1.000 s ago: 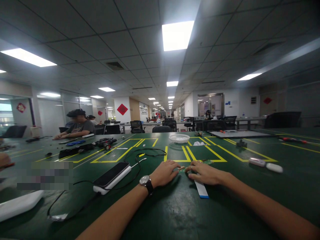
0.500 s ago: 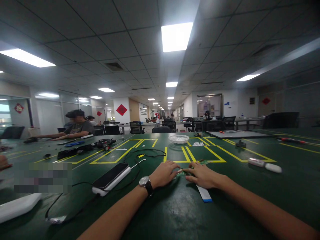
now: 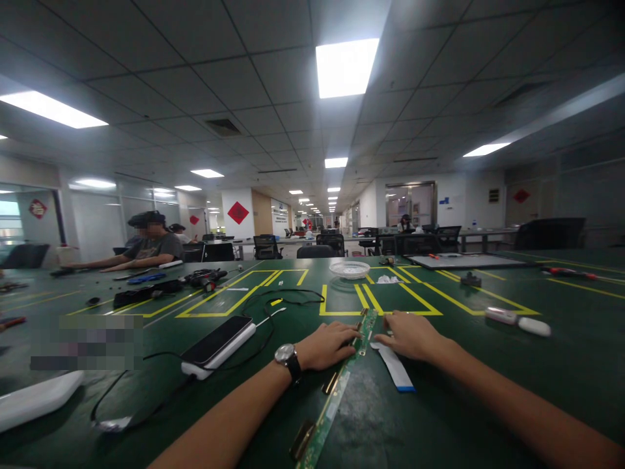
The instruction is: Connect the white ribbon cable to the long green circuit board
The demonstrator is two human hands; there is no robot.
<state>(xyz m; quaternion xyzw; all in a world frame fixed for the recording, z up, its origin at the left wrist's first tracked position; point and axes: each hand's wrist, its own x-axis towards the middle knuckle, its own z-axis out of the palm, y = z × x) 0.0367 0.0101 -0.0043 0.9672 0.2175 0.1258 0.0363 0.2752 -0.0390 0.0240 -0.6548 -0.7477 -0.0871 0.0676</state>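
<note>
A long, narrow green circuit board (image 3: 326,426) lies lengthwise on the green table, running from the bottom edge up between my hands, with dark connectors along its left side. My left hand (image 3: 327,345), with a watch on its wrist, holds the board near its far end; its thumb and fingertips touch the left edge. To the right of the board, my right hand (image 3: 413,335) rests low over the table, fingers bent and thumb apart from them. Close below that thumb lies a white flat ribbon cable (image 3: 394,368) with a blue end, separate from the board.
At left are a phone (image 3: 219,340) on a white block, black cables (image 3: 266,342) and a white case (image 3: 41,398). A white basket (image 3: 349,269) stands farther back. Small white items (image 3: 517,321) lie at right. A co-worker (image 3: 153,244) sits at far left.
The circuit board, mostly covered by my hands before, has swung round lengthwise toward me. My right hand has moved slightly right, off the board, and the ribbon cable's upper end is uncovered.
</note>
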